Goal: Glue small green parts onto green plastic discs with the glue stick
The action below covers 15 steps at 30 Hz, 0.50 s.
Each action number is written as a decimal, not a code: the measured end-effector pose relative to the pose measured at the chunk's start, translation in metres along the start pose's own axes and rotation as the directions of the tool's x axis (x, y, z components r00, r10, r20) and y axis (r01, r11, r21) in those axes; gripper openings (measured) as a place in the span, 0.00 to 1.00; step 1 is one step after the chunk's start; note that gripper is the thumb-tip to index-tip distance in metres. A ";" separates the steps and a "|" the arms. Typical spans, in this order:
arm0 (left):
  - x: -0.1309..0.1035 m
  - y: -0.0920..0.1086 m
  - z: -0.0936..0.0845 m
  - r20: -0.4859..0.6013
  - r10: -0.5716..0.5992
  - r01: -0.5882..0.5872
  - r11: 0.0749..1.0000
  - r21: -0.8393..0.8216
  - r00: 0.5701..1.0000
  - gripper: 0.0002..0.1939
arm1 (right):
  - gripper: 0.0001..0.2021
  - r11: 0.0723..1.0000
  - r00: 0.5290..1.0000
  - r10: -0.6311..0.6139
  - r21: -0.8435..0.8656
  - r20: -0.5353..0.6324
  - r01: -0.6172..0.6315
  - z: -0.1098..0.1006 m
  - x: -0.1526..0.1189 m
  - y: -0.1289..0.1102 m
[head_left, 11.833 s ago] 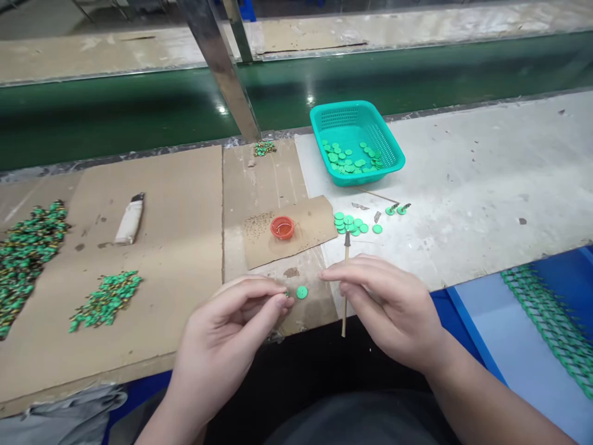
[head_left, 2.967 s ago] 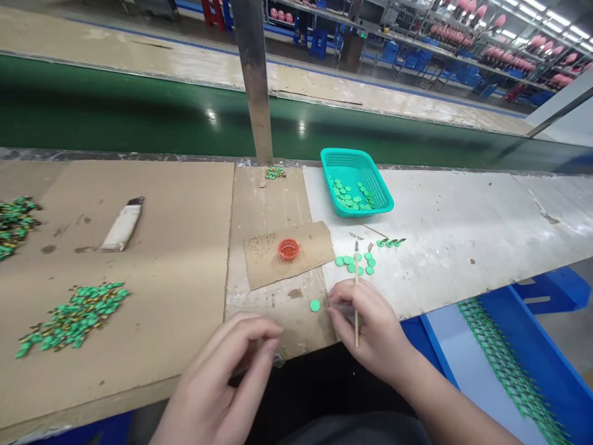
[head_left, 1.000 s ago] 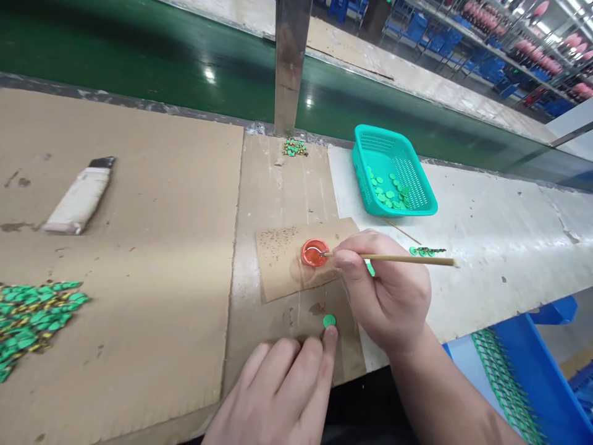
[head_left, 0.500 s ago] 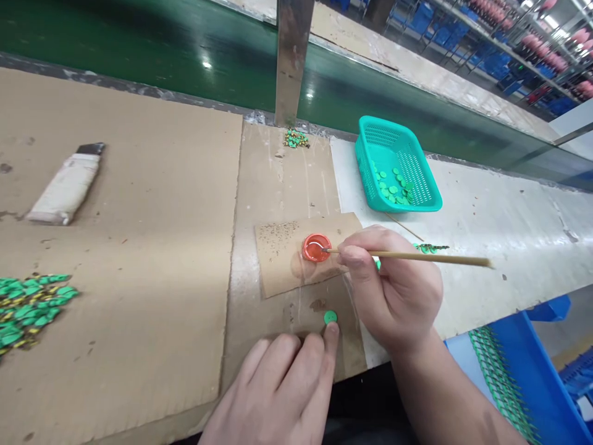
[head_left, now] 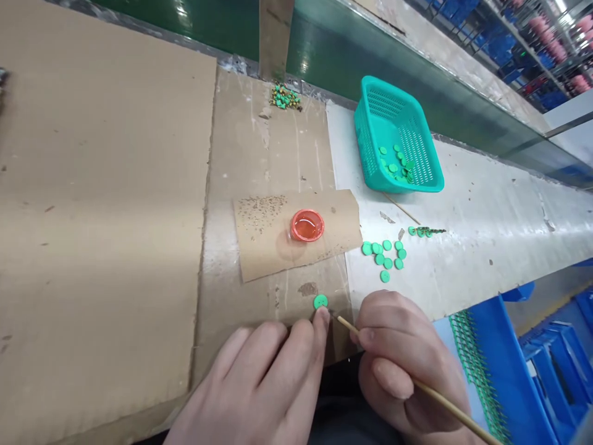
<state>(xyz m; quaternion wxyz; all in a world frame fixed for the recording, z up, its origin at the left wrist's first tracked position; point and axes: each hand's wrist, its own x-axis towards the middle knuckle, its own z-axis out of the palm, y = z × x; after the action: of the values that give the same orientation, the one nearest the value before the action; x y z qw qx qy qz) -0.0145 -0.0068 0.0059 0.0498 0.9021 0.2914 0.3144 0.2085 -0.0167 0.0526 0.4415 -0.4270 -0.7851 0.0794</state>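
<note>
A small green disc [head_left: 320,301] lies on the brown cardboard near the table's front edge. The index fingertip of my left hand [head_left: 273,377] touches its lower rim; the other fingers are bent close together, and nothing shows in them. My right hand [head_left: 407,364] pinches a thin wooden stick [head_left: 451,406], whose dark tip is just right of my left fingertip, near the disc. Farther up, a red round cup [head_left: 307,225] of liquid rests on a cardboard piece [head_left: 264,259]. Several loose green discs [head_left: 388,263] lie on the pale surface above my right hand.
A teal basket [head_left: 364,151] with green discs stands at the back right, a second thin stick beside it. Small green and gold pieces [head_left: 285,97] are heaped by a metal post [head_left: 274,37]. A blue bin [head_left: 514,371] holds rows of green pieces at the lower right.
My right hand has brought the stick from the red cup down beside the green disc, uncovering the loose discs. My left fingertip is still at the disc. The view has shifted.
</note>
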 end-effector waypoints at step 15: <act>0.005 -0.002 -0.005 0.031 -0.009 0.009 1.000 0.019 0.999 0.19 | 0.09 1.000 0.999 0.027 -0.001 0.019 -0.027 0.000 0.002 0.000</act>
<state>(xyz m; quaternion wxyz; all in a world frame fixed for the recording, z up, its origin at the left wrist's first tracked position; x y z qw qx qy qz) -0.0153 -0.0027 0.0118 0.0473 0.9059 0.2976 0.2974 0.2083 -0.0147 0.0538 0.4329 -0.4371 -0.7834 0.0890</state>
